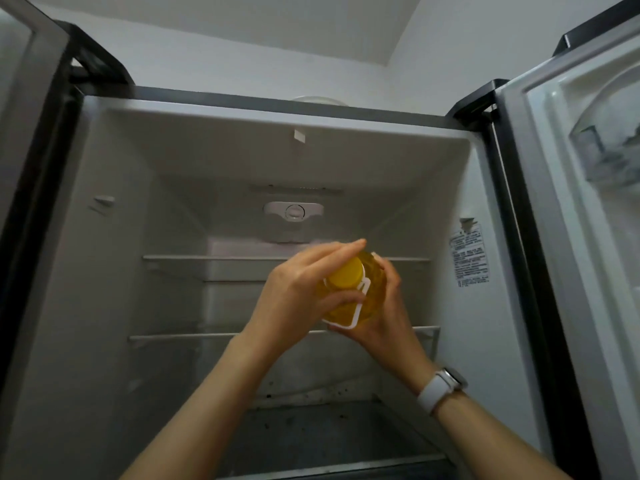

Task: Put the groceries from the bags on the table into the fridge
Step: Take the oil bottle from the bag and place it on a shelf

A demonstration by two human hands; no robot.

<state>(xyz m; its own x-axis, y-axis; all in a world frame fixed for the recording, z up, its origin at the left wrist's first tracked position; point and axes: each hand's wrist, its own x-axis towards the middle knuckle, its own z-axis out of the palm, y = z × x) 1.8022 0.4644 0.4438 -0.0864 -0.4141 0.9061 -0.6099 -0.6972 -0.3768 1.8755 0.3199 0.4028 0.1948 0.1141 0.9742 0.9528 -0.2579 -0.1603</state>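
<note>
Before the open fridge (pixel 114 237), both hands (pixel 346 299) grip a yellow-capped oil bottle (pixel 349 292); its label is unreadable.

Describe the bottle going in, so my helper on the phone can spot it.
Look inside the open fridge, in front of its glass shelves. Both hands, left hand and right hand, hold the oil bottle between them. It is the only coloured thing there: clear yellow, with a yellow cap and a white handle.
</note>
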